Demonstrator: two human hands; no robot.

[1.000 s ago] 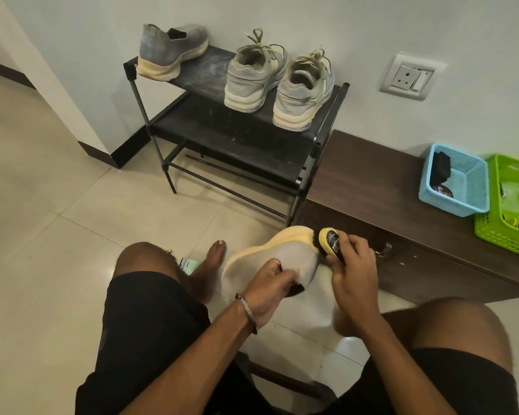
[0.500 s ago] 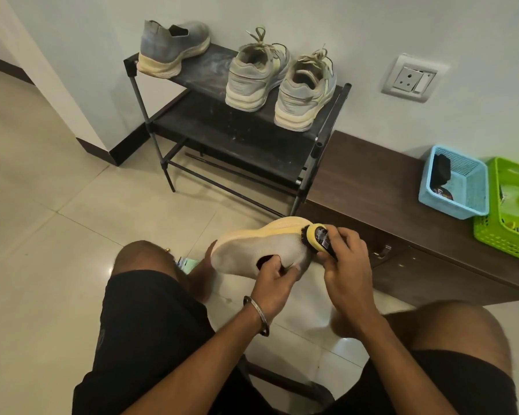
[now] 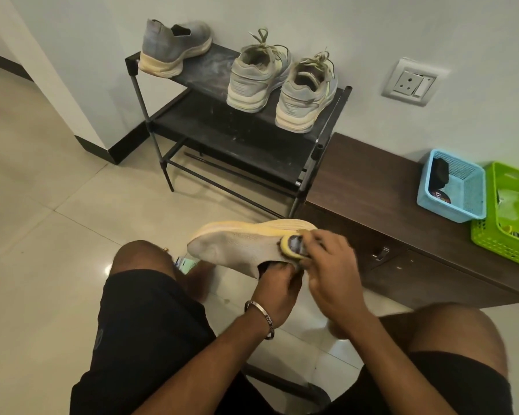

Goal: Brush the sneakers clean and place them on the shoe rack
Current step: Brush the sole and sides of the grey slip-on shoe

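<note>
A grey knit sneaker [image 3: 240, 247] with a cream sole lies on its side in the air between my knees, toe pointing left. My left hand [image 3: 277, 290] grips it at the collar from below. My right hand [image 3: 330, 265] holds a small yellow brush [image 3: 292, 246] pressed against the sneaker's side near the heel. The black metal shoe rack [image 3: 222, 127] stands against the wall beyond. On its top shelf sit the matching grey sneaker [image 3: 174, 49] at the left and a pair of laced grey sneakers [image 3: 282, 85] at the right.
A dark wooden bench [image 3: 372, 187] runs along the wall right of the rack, carrying a blue basket [image 3: 462, 199] and a green basket [image 3: 513, 217]. A wall socket [image 3: 411, 82] is above it. A small green object [image 3: 185, 262] lies on the tiled floor by my foot.
The sneaker has been turned from sole-up to lying on its side and lifted a little. The brush has moved from the sole's heel edge onto the knit upper.
</note>
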